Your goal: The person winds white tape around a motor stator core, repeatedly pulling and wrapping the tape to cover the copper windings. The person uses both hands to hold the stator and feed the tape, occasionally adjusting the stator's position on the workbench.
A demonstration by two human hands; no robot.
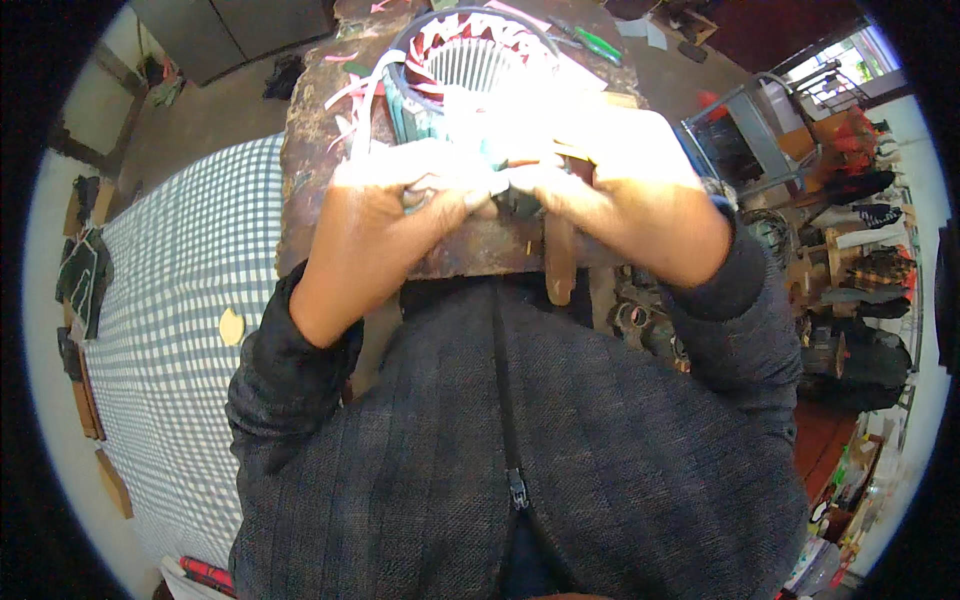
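Note:
A motor stator [398, 108], with a round slotted core and dark red and white windings, stands on the worn wooden table [320, 110]. My left hand [400, 195] and my right hand [610, 190] meet at its near side, fingers curled and thumbs almost touching. Both hands pinch at something small there, but glare and the fingers hide what it is. A pale strip [368, 105] hangs over the stator's left side. Just below my right hand, a flat brown wooden piece [560, 262] juts past the table's near edge.
Pink and white scraps [345, 122] lie left of the stator. A green-handled tool [598, 44] rests at the far right of the table. To the left spreads a checked cloth [180, 270] with a yellowish piece [231, 326] on it. A metal frame [745, 135] stands at right.

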